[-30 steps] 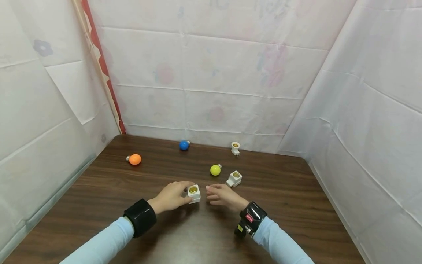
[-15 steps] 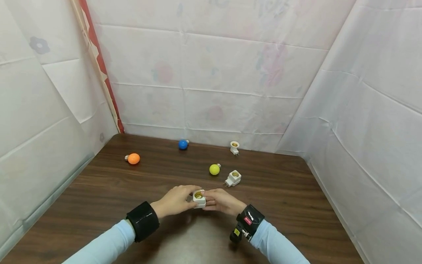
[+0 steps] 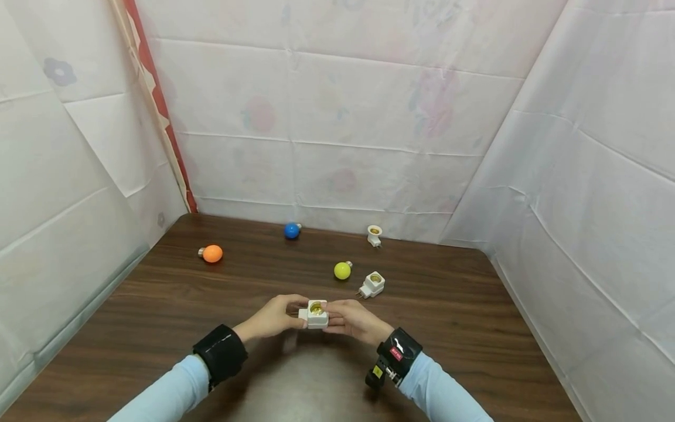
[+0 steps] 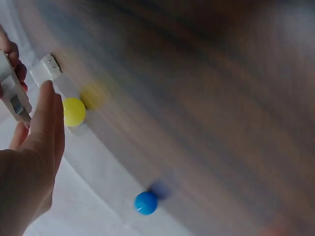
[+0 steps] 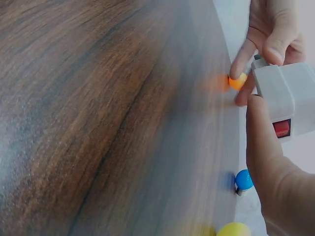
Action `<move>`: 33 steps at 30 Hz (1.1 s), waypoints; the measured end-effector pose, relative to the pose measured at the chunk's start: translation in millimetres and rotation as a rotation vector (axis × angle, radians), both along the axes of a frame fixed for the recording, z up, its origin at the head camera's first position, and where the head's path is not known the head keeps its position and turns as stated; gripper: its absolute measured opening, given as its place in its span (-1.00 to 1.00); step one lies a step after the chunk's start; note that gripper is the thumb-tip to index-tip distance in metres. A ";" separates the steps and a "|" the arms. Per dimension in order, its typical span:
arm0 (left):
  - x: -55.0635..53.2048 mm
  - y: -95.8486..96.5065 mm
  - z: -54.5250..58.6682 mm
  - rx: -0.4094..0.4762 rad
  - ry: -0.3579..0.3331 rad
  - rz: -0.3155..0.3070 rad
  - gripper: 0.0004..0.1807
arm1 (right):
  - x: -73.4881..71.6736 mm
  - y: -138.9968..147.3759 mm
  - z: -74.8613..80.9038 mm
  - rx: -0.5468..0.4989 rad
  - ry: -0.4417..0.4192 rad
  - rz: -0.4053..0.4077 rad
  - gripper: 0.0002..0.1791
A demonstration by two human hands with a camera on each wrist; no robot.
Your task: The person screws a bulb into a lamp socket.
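A white plug-in bulb socket (image 3: 317, 316) is up in front of me, its brass-lined mouth facing up and its plug end pointing left. A red switch (image 5: 282, 129) shows on its side in the right wrist view. My right hand (image 3: 358, 322) grips the socket from the right, thumb at the mouth's rim, fingers along the side. Around the plug end lies my left hand (image 3: 271, 318); its thumb is at the plug, and in the left wrist view its fingers (image 4: 45, 110) look straight and spread away from the socket. Whether the left thumb presses on it is hard to tell.
A yellow bulb (image 3: 342, 271) and a second square socket (image 3: 373, 284) lie just beyond my hands. Farther back are a blue bulb (image 3: 292, 231), a round-mouthed socket (image 3: 374, 235) and an orange bulb (image 3: 212, 254). White cloth walls (image 3: 337, 146) border the wooden table (image 3: 448, 328).
The right hand has come left and taken hold of the socket. The socket has moved slightly right and turned, so its plug end now shows to the left. The left hand's grip has loosened.
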State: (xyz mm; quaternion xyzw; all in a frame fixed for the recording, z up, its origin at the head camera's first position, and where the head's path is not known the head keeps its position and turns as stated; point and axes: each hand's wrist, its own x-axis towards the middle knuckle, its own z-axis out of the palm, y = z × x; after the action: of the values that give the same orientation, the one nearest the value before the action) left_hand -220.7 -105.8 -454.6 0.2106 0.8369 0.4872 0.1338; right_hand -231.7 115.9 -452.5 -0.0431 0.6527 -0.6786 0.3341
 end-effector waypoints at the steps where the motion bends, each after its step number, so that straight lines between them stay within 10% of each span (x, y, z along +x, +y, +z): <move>1: -0.2 -1.4 -1.1 0.051 -0.052 0.009 -0.44 | -0.1 -0.1 0.4 0.000 -0.008 -0.009 -0.50; 6: -0.1 -3.7 -5.8 0.290 -0.309 0.098 -0.50 | -1.4 0.1 0.1 0.004 -0.010 -0.031 -0.48; 13: 1.0 1.4 -10.2 0.417 -0.473 0.174 -0.51 | -2.1 -0.8 -1.6 -0.012 -0.006 -0.026 -0.49; 33: 1.6 0.6 -19.0 0.487 -0.539 0.260 -0.52 | -23.0 3.2 5.1 0.116 0.116 0.101 -0.37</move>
State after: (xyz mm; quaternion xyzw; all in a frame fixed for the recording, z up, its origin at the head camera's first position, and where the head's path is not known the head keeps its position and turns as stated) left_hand -219.2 -105.2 -473.5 -0.0071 0.6512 0.7225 0.2322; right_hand -254.7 119.1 -447.4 -0.0961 0.7061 -0.6183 0.3314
